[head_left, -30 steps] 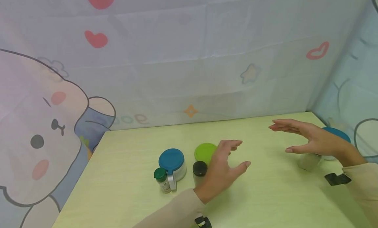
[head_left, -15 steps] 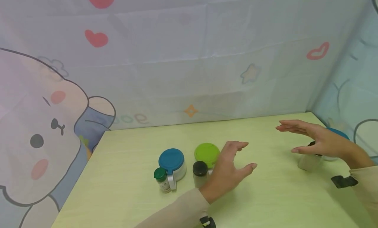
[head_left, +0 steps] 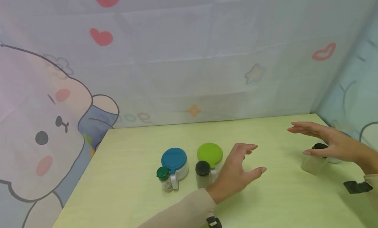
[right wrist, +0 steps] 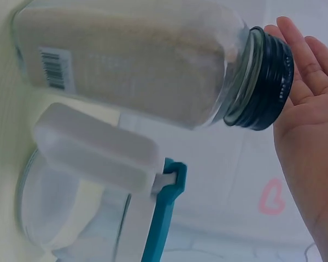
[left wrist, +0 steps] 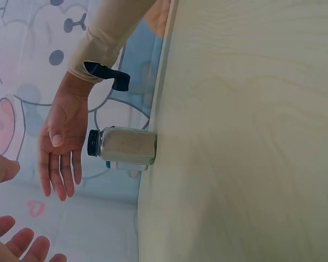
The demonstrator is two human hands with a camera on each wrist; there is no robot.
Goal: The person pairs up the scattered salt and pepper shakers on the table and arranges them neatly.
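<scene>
My left hand, fingers spread and thumb apart, hovers above the table with nothing in it. Behind it stand a glass jar with a black cap and a canister with a lime green lid, both partly covered by the hand. My right hand is held in the air, also holding nothing, its fingers extended. Below and beside it a black-capped glass jar of pale powder stands upright. Next to that jar is a canister with a teal lid and a white handle, mostly hidden by the hand in the head view.
On the left of the pale table stand a blue-lidded canister with a white handle and a small green-capped shaker bottle. A printed cloth hangs along the back and right sides.
Both hands have drifted to the right, staying spread. More of the lime-lidded canister and the right black-capped jar shows now. The view has shifted slightly; the containers appear to stand in place.
</scene>
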